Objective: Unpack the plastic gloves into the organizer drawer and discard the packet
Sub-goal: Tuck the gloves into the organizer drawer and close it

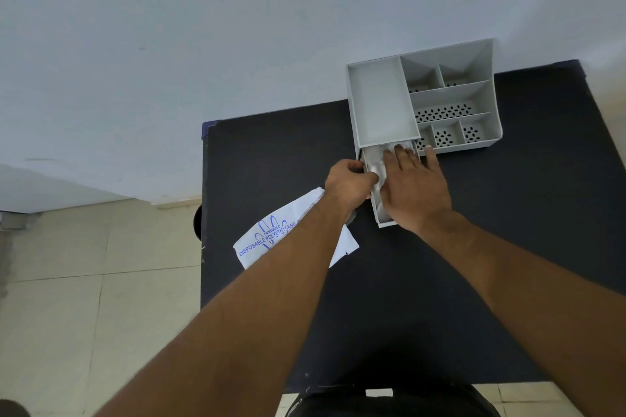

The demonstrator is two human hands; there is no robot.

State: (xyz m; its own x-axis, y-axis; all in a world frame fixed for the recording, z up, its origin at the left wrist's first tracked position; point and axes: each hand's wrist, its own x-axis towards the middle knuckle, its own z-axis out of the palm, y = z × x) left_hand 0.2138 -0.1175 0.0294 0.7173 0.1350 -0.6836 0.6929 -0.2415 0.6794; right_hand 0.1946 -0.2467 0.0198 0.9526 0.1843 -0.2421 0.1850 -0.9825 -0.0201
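Note:
A grey organizer stands at the far side of the black table. Its lower drawer is pulled out toward me. Clear plastic gloves lie bunched inside the drawer. My right hand lies flat over the drawer, fingers spread, pressing on the gloves. My left hand is curled at the drawer's left edge, its fingertips pinching the gloves. The white packet with blue print lies flat on the table under my left forearm, partly hidden by it.
The organizer's right half has several small compartments with perforated floors. A white wall rises behind the table. Beige floor tiles lie to the left, beyond the table's left edge. A dark object sits at the bottom, near my body.

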